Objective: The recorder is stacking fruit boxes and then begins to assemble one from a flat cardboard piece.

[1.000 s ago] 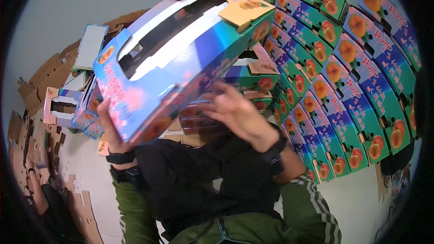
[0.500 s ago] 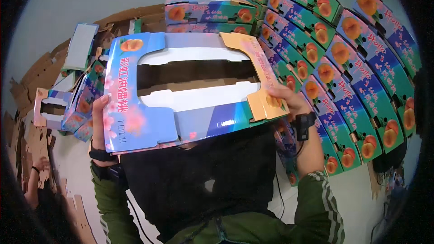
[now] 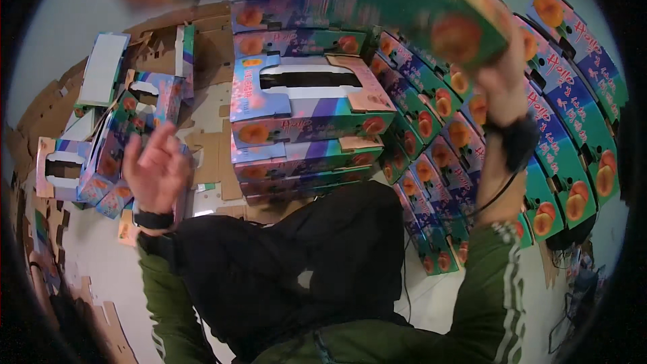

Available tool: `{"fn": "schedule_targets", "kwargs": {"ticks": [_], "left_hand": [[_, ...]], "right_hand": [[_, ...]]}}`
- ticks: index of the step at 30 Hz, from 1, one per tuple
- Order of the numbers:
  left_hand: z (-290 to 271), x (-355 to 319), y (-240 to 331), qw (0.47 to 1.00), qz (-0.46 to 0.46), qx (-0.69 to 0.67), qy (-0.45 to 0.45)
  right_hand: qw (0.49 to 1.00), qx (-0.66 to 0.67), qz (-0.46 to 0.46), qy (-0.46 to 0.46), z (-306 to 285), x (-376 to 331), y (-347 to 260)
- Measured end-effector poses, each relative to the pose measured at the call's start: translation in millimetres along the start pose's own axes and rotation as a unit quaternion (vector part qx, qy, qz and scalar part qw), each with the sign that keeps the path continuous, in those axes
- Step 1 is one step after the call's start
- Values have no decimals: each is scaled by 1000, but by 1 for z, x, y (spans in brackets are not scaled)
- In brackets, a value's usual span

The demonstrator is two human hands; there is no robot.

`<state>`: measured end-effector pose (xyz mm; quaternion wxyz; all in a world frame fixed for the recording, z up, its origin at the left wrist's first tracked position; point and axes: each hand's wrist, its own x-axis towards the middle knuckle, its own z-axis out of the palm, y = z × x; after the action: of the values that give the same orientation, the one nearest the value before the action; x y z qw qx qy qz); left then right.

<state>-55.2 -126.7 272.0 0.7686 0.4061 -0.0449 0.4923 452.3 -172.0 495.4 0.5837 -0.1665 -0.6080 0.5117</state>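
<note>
My right hand is raised at the upper right and grips the end of a printed fruit carton. The carton is blurred by motion and spans the top of the view, with peaches on its blue and green side. My left hand is off the carton, lower left, its palm showing and fingers apart. It holds nothing. Between my hands stands a stack of similar cartons; the topmost has an oblong opening in its lid with white inner flaps.
Rows of stacked peach cartons fill the right side. At the left lie part-folded cartons and a white-faced carton piece. Brown cardboard sheets cover the floor and wall behind. Another person's arm shows at the far left edge.
The carton, held by both hands before, has gone up and away to the top in my right hand. My left hand has let go, and the carton stack in front has come into sight.
</note>
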Motion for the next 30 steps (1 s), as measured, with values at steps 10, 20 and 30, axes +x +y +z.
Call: {"fn": "schedule_targets", "kwargs": {"ticks": [10,20,30], "left_hand": [[-12,-48,-159,901,-286,282,166],[-41,-43,-161,929,-278,122,212],[-45,-44,-164,932,-285,122,188]], "right_hand": [[902,-276,-130,305,-72,157,-177],[785,-479,-4,392,-143,176,-210],[503,-767,175,358,-156,163,-220]]}}
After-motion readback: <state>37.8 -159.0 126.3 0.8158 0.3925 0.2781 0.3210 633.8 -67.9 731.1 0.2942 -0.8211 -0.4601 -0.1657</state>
